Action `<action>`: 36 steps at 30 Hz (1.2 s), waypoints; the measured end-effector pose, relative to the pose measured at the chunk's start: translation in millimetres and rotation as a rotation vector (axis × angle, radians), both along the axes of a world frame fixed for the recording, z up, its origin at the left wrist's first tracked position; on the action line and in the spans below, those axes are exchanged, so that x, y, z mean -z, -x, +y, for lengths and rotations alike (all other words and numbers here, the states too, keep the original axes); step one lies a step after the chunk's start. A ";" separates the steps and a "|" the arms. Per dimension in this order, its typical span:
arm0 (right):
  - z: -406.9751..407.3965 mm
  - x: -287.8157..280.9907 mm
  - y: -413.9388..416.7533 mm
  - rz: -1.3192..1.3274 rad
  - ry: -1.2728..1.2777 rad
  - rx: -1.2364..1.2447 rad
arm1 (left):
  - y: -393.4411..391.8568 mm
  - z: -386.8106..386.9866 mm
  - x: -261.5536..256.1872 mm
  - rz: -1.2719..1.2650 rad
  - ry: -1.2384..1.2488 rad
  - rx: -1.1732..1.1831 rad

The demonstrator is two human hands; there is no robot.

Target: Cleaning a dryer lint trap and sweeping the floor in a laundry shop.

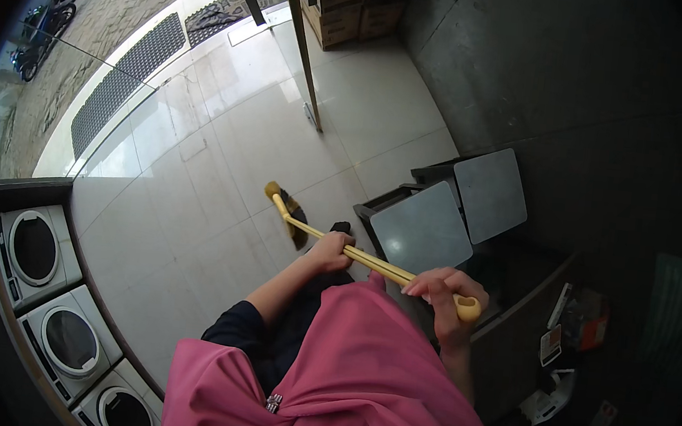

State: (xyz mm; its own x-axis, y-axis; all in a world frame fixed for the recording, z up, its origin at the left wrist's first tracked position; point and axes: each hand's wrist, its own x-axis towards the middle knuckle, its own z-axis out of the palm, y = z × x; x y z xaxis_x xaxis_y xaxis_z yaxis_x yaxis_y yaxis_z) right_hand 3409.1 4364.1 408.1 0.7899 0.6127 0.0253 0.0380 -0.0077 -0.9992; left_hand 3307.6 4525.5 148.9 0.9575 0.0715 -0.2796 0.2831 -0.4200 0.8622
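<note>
A broom with a yellow handle (pixel 380 267) slants across in front of my body. My left hand (pixel 330 252) is wrapped around the middle of the handle. Farther up, my right hand (pixel 451 294) grips it close to the rounded top end, which shows past the fingers. The broom's head (pixel 286 211), with dark bristles, is down on the pale tiled floor (pixel 193 217), ahead and to the left of my left hand. Part of a dark shoe (pixel 341 227) shows beside the handle.
Two grey-topped stools (pixel 423 227) stand right of the broom, against a dark wall (pixel 509 69). An open glass door's edge (pixel 306 65) stands ahead, near stacked cardboard boxes (pixel 340 25). Front-loading machines (pixel 70 341) line the left. Outside the doorway lies a dark mat (pixel 129 78).
</note>
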 end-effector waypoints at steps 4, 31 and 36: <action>-24.3 28.6 -21.6 0.208 -0.145 0.153 | 5.5 14.9 -10.4 0.082 -0.189 0.103; 77.1 -128.0 -303.9 -0.609 -0.428 0.225 | -439.5 52.9 -117.4 -0.804 0.149 -0.017; 194.7 -43.3 -347.3 -0.602 -0.072 0.216 | -522.9 120.3 -27.6 -0.555 0.164 -0.170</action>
